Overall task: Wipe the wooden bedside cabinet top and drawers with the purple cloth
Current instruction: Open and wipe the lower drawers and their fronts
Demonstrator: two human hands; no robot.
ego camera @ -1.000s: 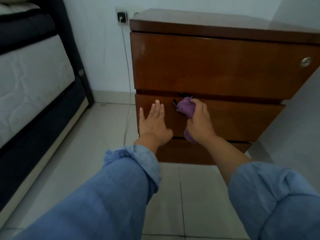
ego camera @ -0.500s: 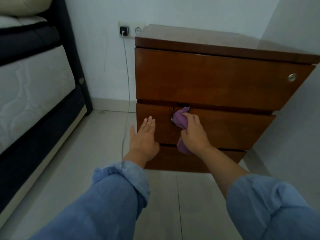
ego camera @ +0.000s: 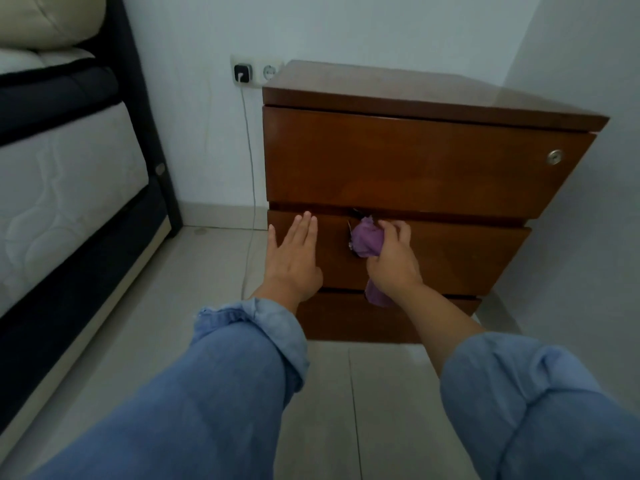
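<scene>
Since the earlier frames the view has drawn back and risen, so more of the cabinet (ego camera: 429, 161) top shows, while both hands keep to the middle drawer (ego camera: 450, 258); the left hand has slid back up onto that drawer's left end.

The right hand (ego camera: 391, 263) is closed around the purple cloth (ego camera: 367, 240), bunching it into a wad pressed against the middle drawer front near its upper edge, a little left of the drawer's centre. A tail of cloth hangs below the wrist, down to the gap above the bottom drawer (ego camera: 346, 320). The left hand (ego camera: 294, 258) lies flat and open on the same drawer front, fingers together and pointing up, holding nothing; it seems to steady the drawer.

The drawer's long axis runs left to right, and most of its unwiped-looking face stretches away to the right of the cloth, so the coming stroke probably goes rightward along the wood, led by the right hand, which is the nearer one.

The cabinet front is glossy brown wood; the top drawer (ego camera: 415, 161), above the hands, carries a small round lock (ego camera: 554, 156) at its right end. Left of the cabinet a wall socket (ego camera: 254, 71) with a charger and thin cable (ego camera: 250, 168) sits on the pale wall, and further left stands a bed (ego camera: 62, 188). The floor (ego camera: 381, 410) below is light tile.
</scene>
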